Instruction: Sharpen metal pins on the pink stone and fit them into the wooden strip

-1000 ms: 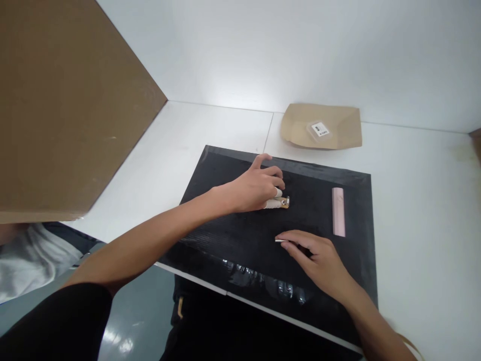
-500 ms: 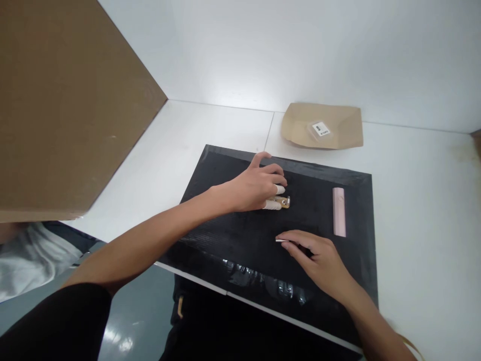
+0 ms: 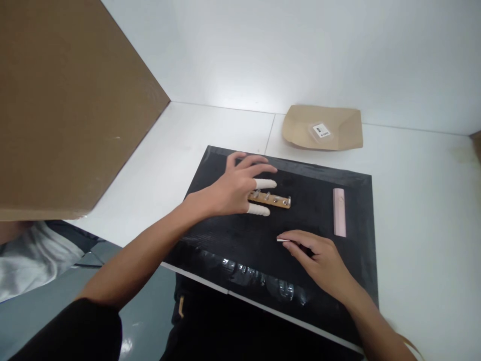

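Note:
My left hand [image 3: 240, 184] is over the black mat [image 3: 225, 235], fingers spread, with pale finger covers on the thumb and index finger. Between these two lies a narrow wooden strip [image 3: 276, 200] with several small clear or metallic pieces along its top. The strip's left end is hidden by the hand; I see gaps between the strip and the fingertips. My right hand [image 3: 319, 255], nearer to me, pinches a small thin white-edged piece [image 3: 280, 240] between thumb and index finger. Most of that piece is covered by the fingers.
A pink bar-shaped case [image 3: 339, 213] lies on the mat's right side. Behind the mat, a brown paper tray [image 3: 343, 128] holds a small clear box with a label [image 3: 320, 131]. A large brown board [image 3: 75, 100] stands at left. Beside it shows part of another person's grey clothing [image 3: 33, 260].
My left hand has slid left along the wooden strip and its fingers have spread, uncovering more of the strip. The right hand keeps its pinch in nearly the same place.

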A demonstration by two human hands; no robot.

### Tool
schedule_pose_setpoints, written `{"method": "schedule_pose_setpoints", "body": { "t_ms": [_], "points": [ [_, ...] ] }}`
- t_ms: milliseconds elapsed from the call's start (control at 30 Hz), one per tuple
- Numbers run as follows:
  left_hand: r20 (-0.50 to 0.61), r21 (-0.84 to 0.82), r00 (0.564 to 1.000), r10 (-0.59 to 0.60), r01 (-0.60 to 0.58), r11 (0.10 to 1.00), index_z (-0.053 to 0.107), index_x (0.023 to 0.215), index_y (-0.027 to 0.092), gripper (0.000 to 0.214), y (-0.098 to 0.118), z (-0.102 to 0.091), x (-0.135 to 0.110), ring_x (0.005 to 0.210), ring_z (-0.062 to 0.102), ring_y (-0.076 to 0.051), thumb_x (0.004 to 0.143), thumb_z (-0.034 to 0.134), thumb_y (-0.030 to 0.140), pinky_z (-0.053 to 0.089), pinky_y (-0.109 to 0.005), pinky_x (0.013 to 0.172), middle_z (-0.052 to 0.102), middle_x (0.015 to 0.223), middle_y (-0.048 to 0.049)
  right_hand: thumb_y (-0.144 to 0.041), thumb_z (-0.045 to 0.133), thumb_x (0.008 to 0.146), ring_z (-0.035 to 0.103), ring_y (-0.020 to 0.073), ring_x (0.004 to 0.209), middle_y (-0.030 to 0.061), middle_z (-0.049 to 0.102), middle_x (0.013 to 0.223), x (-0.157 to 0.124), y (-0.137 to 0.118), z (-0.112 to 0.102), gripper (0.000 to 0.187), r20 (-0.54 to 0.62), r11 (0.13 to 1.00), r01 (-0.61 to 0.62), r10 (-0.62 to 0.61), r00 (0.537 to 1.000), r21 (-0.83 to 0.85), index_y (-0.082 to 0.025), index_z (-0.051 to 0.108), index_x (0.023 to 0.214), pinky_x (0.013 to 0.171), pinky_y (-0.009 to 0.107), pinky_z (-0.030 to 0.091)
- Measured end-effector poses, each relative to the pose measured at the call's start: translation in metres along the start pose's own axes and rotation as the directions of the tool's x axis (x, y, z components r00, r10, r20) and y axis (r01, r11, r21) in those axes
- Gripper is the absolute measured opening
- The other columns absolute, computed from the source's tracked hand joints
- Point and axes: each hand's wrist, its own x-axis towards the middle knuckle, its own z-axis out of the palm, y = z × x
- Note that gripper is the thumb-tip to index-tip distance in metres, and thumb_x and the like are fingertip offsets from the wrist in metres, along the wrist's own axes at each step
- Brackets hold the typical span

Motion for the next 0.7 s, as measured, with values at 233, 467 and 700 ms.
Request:
{"method": "schedule_pose_setpoints", "body": {
  "t_ms": [233, 467, 700],
  "points": [
    [0.010, -0.109, 0.944, -0.329, 0.328, 0.938, 0.052, 0.148, 0.032, 0.072, -0.012, 0.008, -0.062, 0.158, 0.025, -0.038, 0.085, 0.082, 0.052, 0.019, -0.064, 0.123, 0.036, 0.169, -0.0099, -0.033, 0.062, 0.102, 0.078, 0.0154, 0.100, -0.0053, 0.081, 0.108, -0.001, 0.001, 0.000, 0.018, -0.002, 1.000, -0.013, 0.013, 1.000, 0.007, -0.032, 0.079, 0.108, 0.089, 0.025, 0.061],
    [-0.037, -0.160, 0.928, -0.370, 0.360, 0.919, 0.062, 0.136, 0.032, 0.045, -0.014, 0.032, -0.066, 0.155, 0.032, -0.034, 0.093, 0.076, 0.038, 0.021, -0.061, 0.123, 0.048, 0.162, -0.0076, -0.038, 0.062, 0.100, 0.077, 0.0179, 0.099, -0.0030, 0.081, 0.109, -0.001, 0.000, 0.001, 0.020, -0.014, 0.998, -0.062, 0.062, 0.998, -0.003, -0.031, 0.080, 0.107, 0.086, 0.028, 0.061],
    [-0.077, -0.170, 0.938, -0.338, 0.322, 0.932, 0.070, 0.124, 0.029, 0.033, -0.021, 0.040, -0.053, 0.151, 0.039, -0.034, 0.092, 0.077, 0.035, 0.021, -0.061, 0.121, 0.057, 0.155, -0.0084, -0.043, 0.062, 0.098, 0.076, 0.0189, 0.083, 0.0011, 0.081, 0.105, 0.002, -0.004, 0.003, 0.025, -0.035, 0.994, -0.108, 0.108, 0.994, -0.003, -0.028, 0.081, 0.105, 0.070, 0.029, 0.060]
  ]
}}
